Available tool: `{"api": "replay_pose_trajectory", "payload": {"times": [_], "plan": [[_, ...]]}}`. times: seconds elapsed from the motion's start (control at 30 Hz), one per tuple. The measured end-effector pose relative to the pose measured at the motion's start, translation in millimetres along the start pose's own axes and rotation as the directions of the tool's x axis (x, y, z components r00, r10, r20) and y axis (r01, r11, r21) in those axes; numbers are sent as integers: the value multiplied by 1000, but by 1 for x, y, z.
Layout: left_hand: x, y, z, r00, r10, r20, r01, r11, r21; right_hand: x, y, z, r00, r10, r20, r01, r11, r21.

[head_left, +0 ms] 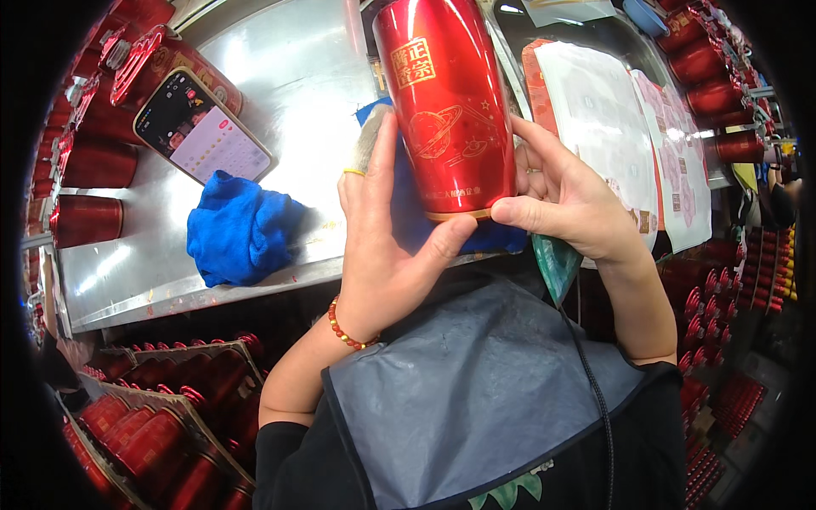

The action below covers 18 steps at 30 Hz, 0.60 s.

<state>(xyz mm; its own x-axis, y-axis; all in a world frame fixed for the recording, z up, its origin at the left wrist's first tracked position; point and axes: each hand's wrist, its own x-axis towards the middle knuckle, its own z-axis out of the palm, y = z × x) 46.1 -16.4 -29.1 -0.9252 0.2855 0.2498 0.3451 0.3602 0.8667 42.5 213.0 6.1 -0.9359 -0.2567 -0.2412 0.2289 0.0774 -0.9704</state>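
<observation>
A glossy red bottle (450, 110) with gold printing and a gold rim at its base is held between both hands above the metal table. My left hand (378, 208) presses along its left side, thumb at the lower rim; a pale finger cot covers one fingertip. On the other side my right hand (565, 191) curls round the bottle, its thumb by the base edge. The bottle's top runs out of the picture. Beneath it a blue cloth (408, 200) shows in part.
Left on the metal table (297, 93) are a bunched blue cloth (238, 229) and a lit phone (202, 127) leaning on a red container. White printed sheets (595, 119) lie at the right. Several red bottles fill a carton (144, 433) at lower left. Racks of red pieces stand both sides.
</observation>
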Motion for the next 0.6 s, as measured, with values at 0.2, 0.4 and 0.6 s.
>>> {"api": "replay_pose_trajectory", "payload": {"times": [0.2, 0.4, 0.6], "plan": [[0, -3, 8, 999, -49, 6, 49, 986, -159, -1, -13, -5, 989, 119, 84, -118, 993, -16], [0, -8, 5, 1000, 7, 20, -6, 998, -69, -1, -5, -6, 998, 63, 30, -65, 993, 94], [10, 20, 3, 974, 226, -29, -204, 925, 322, -2, -5, -17, 990, 102, 100, -109, 992, 70]]}}
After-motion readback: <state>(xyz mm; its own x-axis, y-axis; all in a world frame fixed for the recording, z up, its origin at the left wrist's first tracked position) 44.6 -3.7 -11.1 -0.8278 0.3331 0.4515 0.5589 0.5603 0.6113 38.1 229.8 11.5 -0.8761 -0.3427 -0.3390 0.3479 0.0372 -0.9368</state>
